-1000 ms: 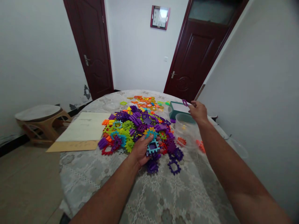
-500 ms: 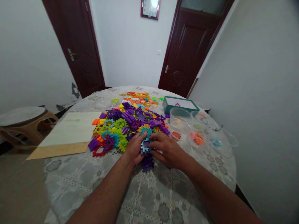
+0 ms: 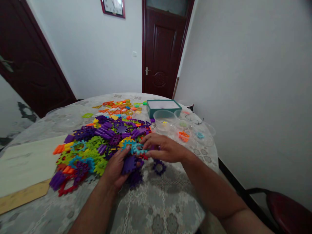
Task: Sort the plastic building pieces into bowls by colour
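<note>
My left hand (image 3: 115, 170) is closed around a purple square toothed piece (image 3: 129, 164), with its thumb on a blue toothed piece (image 3: 128, 143) above it. To the right of that, my right hand (image 3: 167, 148) has its fingertips at a light blue toothed ring piece (image 3: 139, 149), which meets the other blue one. Whether the blue pieces are locked to the purple one, I cannot tell. Below the hands a purple toothed piece (image 3: 135, 178) lies on the table, and a purple gear ring (image 3: 159, 167) lies under my right hand. Just beyond is a heap of toothed plastic pieces (image 3: 97, 143).
Clear plastic tubs (image 3: 165, 118) stand to the right, some holding a few orange or blue pieces. Behind them sits a green-sided box (image 3: 163, 107). More orange and yellow pieces (image 3: 117, 106) lie at the back. A pale board (image 3: 29, 159) is at left, a dark red chair (image 3: 290, 208) at lower right.
The view has swung right, so everything sits further left. The light blue ring piece has shifted off the purple square, which now shows in my left hand. A purple gear ring has come into sight.
</note>
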A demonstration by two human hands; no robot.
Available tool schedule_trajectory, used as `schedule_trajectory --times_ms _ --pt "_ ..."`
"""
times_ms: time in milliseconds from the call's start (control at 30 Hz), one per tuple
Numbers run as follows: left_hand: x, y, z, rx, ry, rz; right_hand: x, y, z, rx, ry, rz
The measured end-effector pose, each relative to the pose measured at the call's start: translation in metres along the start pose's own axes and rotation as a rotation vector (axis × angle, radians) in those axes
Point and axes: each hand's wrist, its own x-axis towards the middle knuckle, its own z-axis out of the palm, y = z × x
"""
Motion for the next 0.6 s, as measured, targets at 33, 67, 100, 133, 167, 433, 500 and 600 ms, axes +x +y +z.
schedule_trajectory --times_ms 33,67,100,133,167,433,500,600 --pt "0.0 0.0 0.0 0.007 -0.001 0.004 -0.005 0.003 -0.011 -0.08 0.086 0.043" --pt "-0.001 0.0 0.0 0.011 0.003 0.012 -0.011 0.008 -0.023 -0.186 0.193 0.096" --pt "-0.002 0.0 0.0 0.019 0.007 0.02 -0.02 0.016 -0.035 -0.31 0.315 0.16" --pt "-0.003 0.0 0.001 0.029 0.011 0.028 -0.03 0.025 -0.047 -0.447 0.435 0.234" --pt "-0.004 0.0 0.002 0.044 0.009 0.032 -0.042 0.036 -0.059 -0.594 0.527 0.305" --pt "-0.005 -0.008 0.002 0.17 -0.1 -0.017 -0.138 0.103 -0.109 -1.2 0.656 1.04" --pt "-0.005 -0.008 0.002 0.176 -0.1 -0.021 -0.145 0.107 -0.108 -1.208 0.658 1.06" --pt "-0.007 -0.008 0.002 0.195 -0.093 -0.029 -0.136 0.102 -0.1 -1.168 0.734 0.877"
